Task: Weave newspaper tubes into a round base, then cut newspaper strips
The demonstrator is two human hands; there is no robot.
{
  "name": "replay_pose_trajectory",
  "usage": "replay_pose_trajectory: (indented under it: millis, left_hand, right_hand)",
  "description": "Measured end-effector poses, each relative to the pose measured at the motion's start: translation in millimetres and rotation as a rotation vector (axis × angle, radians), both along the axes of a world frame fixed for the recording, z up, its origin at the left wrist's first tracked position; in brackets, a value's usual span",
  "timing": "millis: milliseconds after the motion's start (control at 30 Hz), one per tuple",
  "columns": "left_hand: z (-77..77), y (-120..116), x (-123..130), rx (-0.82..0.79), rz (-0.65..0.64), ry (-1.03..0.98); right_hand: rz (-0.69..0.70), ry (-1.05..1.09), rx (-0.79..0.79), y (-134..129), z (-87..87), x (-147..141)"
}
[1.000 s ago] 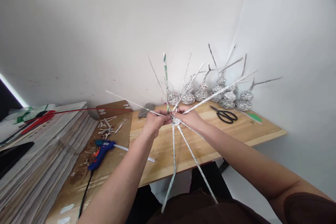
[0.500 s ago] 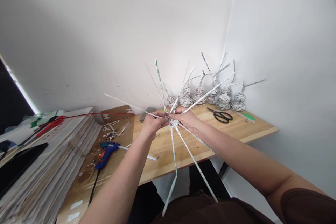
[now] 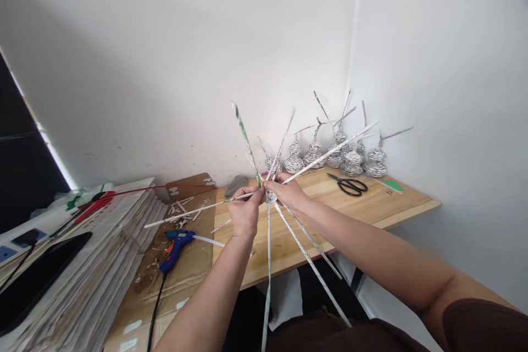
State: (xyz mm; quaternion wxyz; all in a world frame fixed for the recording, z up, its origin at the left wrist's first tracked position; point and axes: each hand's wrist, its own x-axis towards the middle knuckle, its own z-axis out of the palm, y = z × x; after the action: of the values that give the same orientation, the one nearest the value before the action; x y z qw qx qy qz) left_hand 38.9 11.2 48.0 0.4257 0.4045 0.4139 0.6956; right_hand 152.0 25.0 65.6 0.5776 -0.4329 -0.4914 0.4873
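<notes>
Between my hands, above the wooden table, is a small round woven paper base [image 3: 270, 196] with long rolled-paper sticks radiating from it in all directions. My left hand [image 3: 246, 208] pinches a paper stick [image 3: 185, 214] close to the base, and that stick points out to the left. My right hand [image 3: 287, 192] grips the base at its right side, thumb on top, fingers partly hidden behind. A green-marked paper stick [image 3: 245, 136] rises from between the hands. Other sticks hang down toward my lap.
Several woven paper gourds [image 3: 294, 159] stand along the wall. Black scissors [image 3: 350, 185] lie on the table [image 3: 396, 209] at right. At left are a blue glue gun [image 3: 176, 250] on cardboard, paper scraps [image 3: 181, 209], a tall newspaper stack [image 3: 119, 264] and a black phone-like slab [image 3: 45, 269].
The stick at my left hand has swung down, from slanting upward to slanting below the hand. The view has shifted slightly, and the upright sticks have turned a little.
</notes>
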Motion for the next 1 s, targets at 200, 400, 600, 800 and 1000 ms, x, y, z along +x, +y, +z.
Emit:
replay_pose_trajectory:
  millis: [200, 400, 600, 800, 1000]
  left_hand:
    - [-3.7, 9, -9, -0.029, 0.057, 0.194]
    - [-14.3, 24, -14, 0.049, 0.011, 0.28]
    - [-18.9, 34, -14, -0.122, -0.185, 0.075]
    - [-15.3, 43, -18, -0.235, -0.256, -0.082]
    - [-10.9, 44, -19, -0.299, -0.253, -0.138]
  right_hand:
    - [0.005, -0.078, 0.059, 9, -10.2, -5]
    - [0.02, -0.042, 0.06, 22, -20.9, -7]
    - [-0.091, -0.251, 0.074, 38, -34.2, 3]
    - [-0.031, -0.159, 0.03, 41, -32.7, 5]
    - [0.074, -0.077, -0.047, 39, -25.8, 6]
